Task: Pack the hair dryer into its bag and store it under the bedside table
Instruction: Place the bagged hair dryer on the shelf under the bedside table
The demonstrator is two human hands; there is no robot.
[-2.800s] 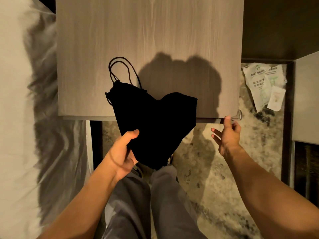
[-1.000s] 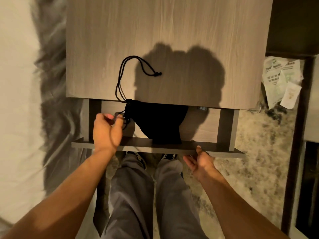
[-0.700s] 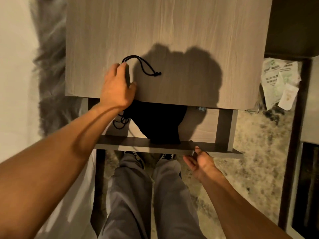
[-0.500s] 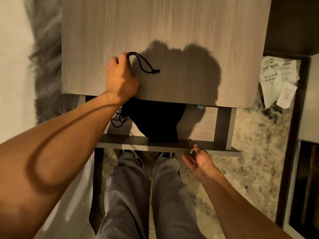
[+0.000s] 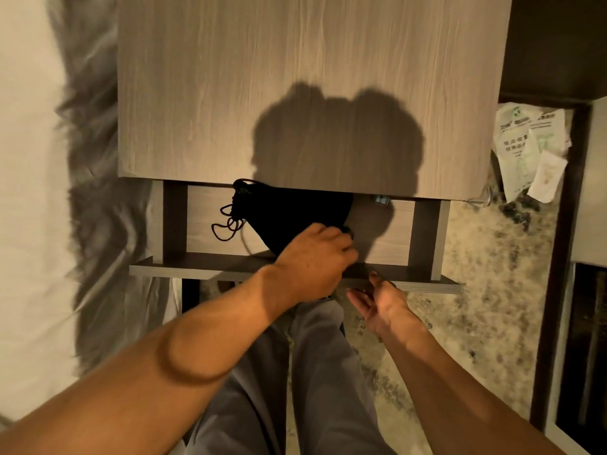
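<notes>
The black drawstring bag (image 5: 289,211) lies inside the pulled-out drawer (image 5: 203,269) under the bedside table top (image 5: 295,77), partly hidden beneath that top. Its black cord (image 5: 226,224) is bunched in loops on the drawer floor to the bag's left. My left hand (image 5: 312,257) reaches over the drawer front and rests on the bag's near end, fingers curled on the fabric. My right hand (image 5: 377,300) is at the drawer's front edge, palm up, fingers touching the front panel. The hair dryer itself is not visible.
A white bed (image 5: 33,192) with rumpled sheets lies to the left. Crumpled paper packets (image 5: 528,149) sit on the speckled floor (image 5: 492,290) to the right, next to a dark frame (image 5: 558,224). My grey-trousered legs (image 5: 295,372) stand in front of the drawer.
My left hand took the cord off the table top and came down into the drawer onto the bag. The cord now lies in the drawer. My right hand stays at the drawer front.
</notes>
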